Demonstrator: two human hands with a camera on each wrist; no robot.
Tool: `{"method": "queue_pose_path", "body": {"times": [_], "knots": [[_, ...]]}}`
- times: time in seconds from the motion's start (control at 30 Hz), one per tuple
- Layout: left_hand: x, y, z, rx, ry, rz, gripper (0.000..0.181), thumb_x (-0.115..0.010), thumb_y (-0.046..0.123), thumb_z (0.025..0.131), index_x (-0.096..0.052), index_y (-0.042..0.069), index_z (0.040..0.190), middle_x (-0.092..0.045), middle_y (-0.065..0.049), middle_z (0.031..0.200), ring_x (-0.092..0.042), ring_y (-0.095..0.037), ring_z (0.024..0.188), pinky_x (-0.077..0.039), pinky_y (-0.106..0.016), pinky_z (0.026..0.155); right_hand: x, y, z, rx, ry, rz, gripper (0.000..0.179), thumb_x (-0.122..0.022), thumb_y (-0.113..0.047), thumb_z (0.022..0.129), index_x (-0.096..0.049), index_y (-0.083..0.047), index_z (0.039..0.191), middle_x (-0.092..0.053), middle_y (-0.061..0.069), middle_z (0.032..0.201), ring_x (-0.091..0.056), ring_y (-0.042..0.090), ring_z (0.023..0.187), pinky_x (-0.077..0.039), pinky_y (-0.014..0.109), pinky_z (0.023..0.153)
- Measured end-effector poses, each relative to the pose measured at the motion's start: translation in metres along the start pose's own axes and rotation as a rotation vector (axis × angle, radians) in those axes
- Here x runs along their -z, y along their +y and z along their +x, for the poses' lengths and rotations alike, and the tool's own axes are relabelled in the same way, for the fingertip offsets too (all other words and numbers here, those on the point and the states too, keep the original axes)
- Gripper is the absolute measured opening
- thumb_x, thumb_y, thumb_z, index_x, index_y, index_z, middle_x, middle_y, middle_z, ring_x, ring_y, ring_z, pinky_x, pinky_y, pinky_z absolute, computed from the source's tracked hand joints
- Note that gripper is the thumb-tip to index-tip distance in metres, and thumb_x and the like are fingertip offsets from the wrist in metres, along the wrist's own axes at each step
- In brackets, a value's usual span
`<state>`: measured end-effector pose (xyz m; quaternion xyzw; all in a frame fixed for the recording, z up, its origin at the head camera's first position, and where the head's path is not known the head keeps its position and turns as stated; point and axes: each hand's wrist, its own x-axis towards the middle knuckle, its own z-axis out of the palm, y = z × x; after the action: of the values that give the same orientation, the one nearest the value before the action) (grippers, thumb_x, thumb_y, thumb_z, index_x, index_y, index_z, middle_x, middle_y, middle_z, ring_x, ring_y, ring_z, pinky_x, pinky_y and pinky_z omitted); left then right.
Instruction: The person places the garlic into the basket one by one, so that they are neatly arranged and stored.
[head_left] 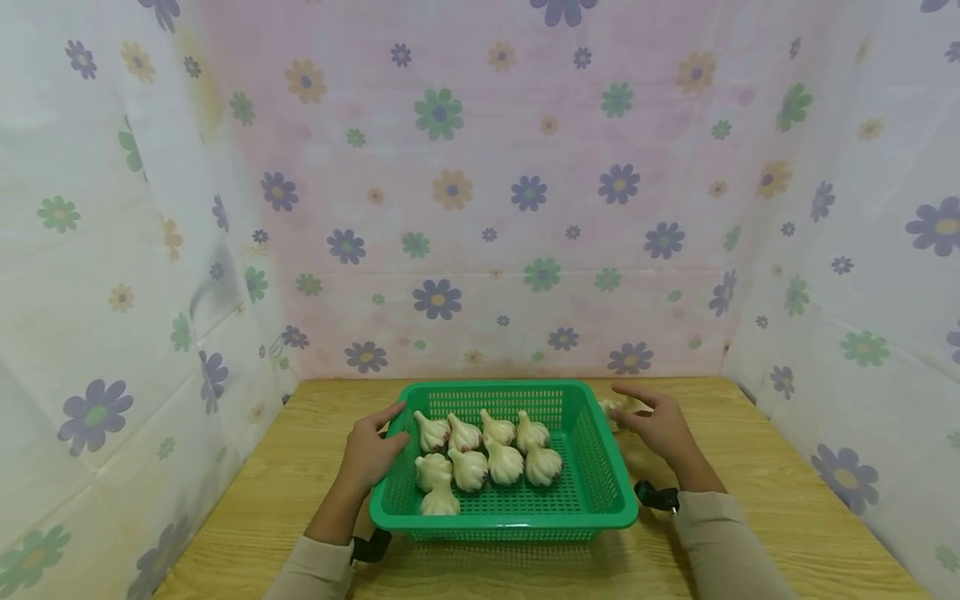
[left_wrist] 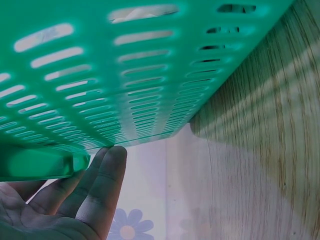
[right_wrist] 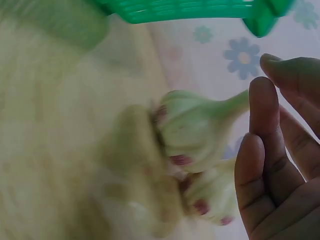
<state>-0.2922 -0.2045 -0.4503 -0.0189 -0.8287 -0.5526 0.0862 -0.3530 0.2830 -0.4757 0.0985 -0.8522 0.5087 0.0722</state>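
Observation:
A green plastic basket (head_left: 504, 523) with slotted walls stands on the table and holds several pale garlic bulbs (head_left: 506, 462). At its left side my left hand (head_left: 367, 450) grips the rim, thumb over the top; the left wrist view shows the other fingers (left_wrist: 102, 190) against the outer wall. My right hand (head_left: 660, 425) is just beyond the right side, its fingers spread around a garlic bulb (right_wrist: 192, 127) standing stem up. The stem's end meets or passes behind a fingertip; contact is unclear. Close to that bulb is another garlic bulb (right_wrist: 212, 195).
The wood-grain table (head_left: 262, 508) runs up to a flowered cloth (head_left: 495, 208) at the back, with cloth at both sides too. Black wrist devices (head_left: 657, 496) sit on both wrists, near the basket's front corners. Inside, the basket's right part shows bare slotted floor.

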Motion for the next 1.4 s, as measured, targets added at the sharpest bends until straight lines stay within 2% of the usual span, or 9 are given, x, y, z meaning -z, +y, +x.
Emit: {"method": "queue_pose_path", "body": {"times": [0.27, 0.43, 0.63, 0.83, 0.97, 1.07, 1.2, 1.27, 1.4], "knots": [[0.0, 0.001, 0.0, -0.003, -0.002, 0.006, 0.061, -0.062, 0.009, 0.092, -0.055, 0.016, 0.152, -0.042, -0.017, 0.162, -0.062, -0.044, 0.128, -0.057, -0.036, 0.063, -0.014, 0.017, 0.0, -0.017, -0.033, 0.009, 0.061, -0.067, -0.037, 0.101, -0.05, -0.016, 0.155, -0.025, 0.017, 0.17, -0.058, 0.045, 0.129, -0.061, 0.043, 0.084], [0.001, 0.001, 0.0, -0.001, -0.007, 0.004, 0.062, -0.062, 0.009, 0.092, -0.054, 0.016, 0.153, -0.04, -0.018, 0.163, -0.061, -0.045, 0.129, -0.057, -0.035, 0.063, -0.02, 0.019, -0.002, -0.033, -0.024, 0.002, 0.06, -0.065, -0.034, 0.103, -0.048, -0.014, 0.156, -0.027, 0.015, 0.17, -0.051, 0.045, 0.137, -0.06, 0.037, 0.081], [0.001, 0.0, 0.001, -0.003, -0.008, 0.006, 0.062, -0.062, 0.009, 0.092, -0.055, 0.016, 0.152, -0.04, -0.019, 0.163, -0.062, -0.045, 0.128, -0.056, -0.035, 0.062, -0.022, 0.016, -0.002, -0.078, 0.006, 0.021, 0.058, -0.066, -0.035, 0.102, -0.052, -0.013, 0.154, -0.038, 0.019, 0.164, -0.072, 0.028, 0.104, -0.061, 0.033, 0.076], [0.001, 0.0, 0.0, 0.001, -0.014, -0.001, 0.062, -0.061, 0.009, 0.092, -0.054, 0.016, 0.153, -0.039, -0.02, 0.163, -0.062, -0.045, 0.128, -0.056, -0.035, 0.061, -0.022, 0.013, -0.002, -0.107, 0.047, 0.007, 0.051, -0.066, -0.03, 0.102, -0.058, -0.012, 0.149, -0.062, 0.025, 0.138, -0.07, 0.018, 0.077, -0.058, 0.032, 0.065], [0.001, 0.0, -0.001, 0.002, -0.012, 0.001, 0.062, -0.061, 0.009, 0.092, -0.054, 0.017, 0.153, -0.039, -0.021, 0.163, -0.063, -0.044, 0.127, -0.056, -0.035, 0.061, -0.021, 0.012, -0.002, -0.092, 0.065, -0.041, 0.052, -0.066, -0.037, 0.102, -0.059, -0.015, 0.149, -0.064, 0.026, 0.137, -0.067, 0.019, 0.068, -0.053, 0.031, 0.057], [0.0, 0.0, -0.001, 0.002, -0.01, 0.001, 0.062, -0.061, 0.009, 0.092, -0.054, 0.017, 0.153, -0.039, -0.021, 0.163, -0.064, -0.043, 0.126, -0.054, -0.035, 0.059, -0.021, 0.011, -0.002, -0.069, 0.071, -0.074, 0.052, -0.065, -0.04, 0.101, -0.06, -0.017, 0.148, -0.056, 0.026, 0.148, -0.067, 0.023, 0.066, -0.051, 0.032, 0.054], [0.0, 0.0, -0.001, 0.001, -0.012, -0.005, 0.062, -0.061, 0.008, 0.092, -0.054, 0.017, 0.153, -0.039, -0.021, 0.163, -0.065, -0.043, 0.125, -0.054, -0.034, 0.058, -0.019, 0.006, -0.001, -0.033, 0.088, -0.132, 0.05, -0.066, -0.039, 0.101, -0.063, -0.018, 0.146, -0.049, 0.024, 0.155, -0.074, 0.026, 0.082, -0.055, 0.033, 0.062], [0.001, 0.001, -0.001, 0.003, -0.012, -0.004, 0.062, -0.061, 0.008, 0.092, -0.054, 0.017, 0.153, -0.039, -0.021, 0.163, -0.065, -0.043, 0.125, -0.054, -0.034, 0.058, -0.019, 0.004, 0.0, -0.023, 0.096, -0.156, 0.049, -0.066, -0.038, 0.101, -0.063, -0.018, 0.145, -0.055, 0.023, 0.15, -0.076, 0.027, 0.09, -0.057, 0.033, 0.067], [0.001, 0.001, -0.001, 0.004, -0.009, 0.002, 0.062, -0.061, 0.009, 0.091, -0.054, 0.017, 0.153, -0.039, -0.021, 0.163, -0.064, -0.043, 0.126, -0.054, -0.034, 0.06, -0.019, 0.0, 0.0, -0.021, 0.099, -0.15, 0.047, -0.067, -0.038, 0.101, -0.065, -0.02, 0.144, -0.069, 0.022, 0.131, -0.078, 0.031, 0.091, -0.051, 0.033, 0.053]]}}
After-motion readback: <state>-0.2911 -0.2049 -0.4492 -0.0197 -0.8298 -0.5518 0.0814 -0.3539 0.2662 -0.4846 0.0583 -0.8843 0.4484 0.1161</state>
